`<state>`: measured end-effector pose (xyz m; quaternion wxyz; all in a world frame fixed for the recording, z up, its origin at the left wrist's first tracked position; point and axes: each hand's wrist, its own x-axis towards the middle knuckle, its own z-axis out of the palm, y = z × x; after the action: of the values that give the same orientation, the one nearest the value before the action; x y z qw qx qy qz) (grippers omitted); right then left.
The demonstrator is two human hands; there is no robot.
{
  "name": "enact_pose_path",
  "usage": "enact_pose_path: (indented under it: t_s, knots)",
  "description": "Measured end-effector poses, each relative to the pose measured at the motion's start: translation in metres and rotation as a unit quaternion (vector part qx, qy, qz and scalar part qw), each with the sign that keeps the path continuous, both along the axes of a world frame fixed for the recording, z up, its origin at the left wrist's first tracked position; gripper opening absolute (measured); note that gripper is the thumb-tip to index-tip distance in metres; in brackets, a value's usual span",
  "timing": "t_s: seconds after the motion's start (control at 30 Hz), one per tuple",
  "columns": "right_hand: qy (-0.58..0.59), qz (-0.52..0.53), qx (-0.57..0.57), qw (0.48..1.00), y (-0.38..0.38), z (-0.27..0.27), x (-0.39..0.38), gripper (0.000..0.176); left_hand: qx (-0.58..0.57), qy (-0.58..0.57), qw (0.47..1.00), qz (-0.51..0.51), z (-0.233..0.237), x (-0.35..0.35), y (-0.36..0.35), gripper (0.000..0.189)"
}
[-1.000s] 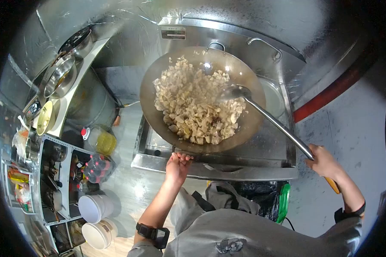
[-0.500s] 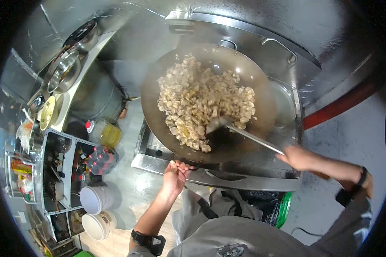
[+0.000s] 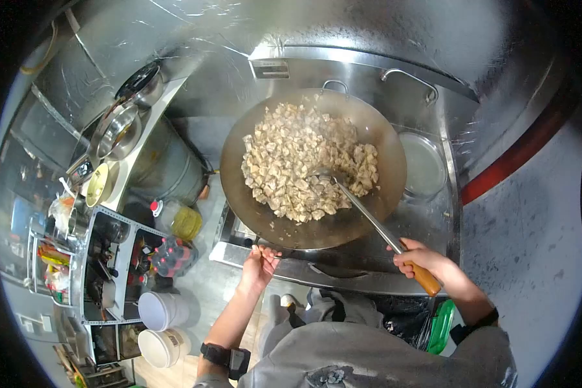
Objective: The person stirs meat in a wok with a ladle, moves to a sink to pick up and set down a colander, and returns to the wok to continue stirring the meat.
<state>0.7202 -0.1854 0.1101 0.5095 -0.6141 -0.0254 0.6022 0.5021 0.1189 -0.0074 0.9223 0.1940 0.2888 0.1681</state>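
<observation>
A large wok (image 3: 239, 213) sits on the stove, heaped with pale chunks of meat (image 3: 291, 155) that give off some steam. My right hand (image 3: 420, 258) is wrapped round the wooden grip of a long metal wok spatula (image 3: 368, 215). Its head rests among the meat right of the middle, partly covered. At the near left rim, my left hand (image 3: 260, 266) has its fingers closed on the wok's small loop handle, most of which they hide. A second loop handle (image 3: 335, 84) stands at the far rim.
A tap (image 3: 410, 81) rises behind the wok, above a round pan (image 3: 423, 165) on the right. Leftward are a shelf unit (image 3: 119, 258), metal bowls (image 3: 119, 132), an oil jug (image 3: 184, 222) and white buckets (image 3: 163, 310). A green-rimmed bin (image 3: 441, 326) stands near my body.
The spatula's head has shifted slightly up through the meat, and my right hand has drawn toward my body. My left hand stays at the near handle. The view has tilted slightly.
</observation>
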Motion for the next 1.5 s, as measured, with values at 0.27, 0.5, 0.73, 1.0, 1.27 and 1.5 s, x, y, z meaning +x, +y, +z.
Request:
enact_pose_path:
  t_s: [0.27,0.5,0.73,1.0,1.27,1.5]
  knots:
    - [-0.249,0.065,-0.095,0.962,-0.051,0.026,-0.053,0.035,-0.006,0.012,1.000,-0.018,0.000,-0.002,0.005,0.030]
    - [-0.254,0.132,-0.179,0.941,-0.059,0.138,-0.071,0.024,-0.022,-0.024,0.999,-0.014,-0.006,-0.003,0.007,0.030]
    - [-0.174,0.115,-0.254,0.944,-0.032,0.171,-0.074,0.044,-0.040,-0.052,0.998,-0.023,-0.019,-0.004,0.009,0.028]
    - [-0.469,0.378,-0.418,0.680,0.029,0.210,-0.090,0.036,-0.027,-0.054,0.998,-0.034,-0.006,-0.004,0.009,0.025]
    - [-0.573,0.237,-0.331,0.711,0.073,0.077,-0.022,0.029,-0.022,-0.068,0.996,-0.043,-0.021,-0.005,0.012,0.024]
    - [-0.591,0.195,-0.277,0.733,0.059,0.023,-0.011,0.038,-0.039,-0.055,0.997,-0.045,-0.019,-0.004,0.013,0.031]
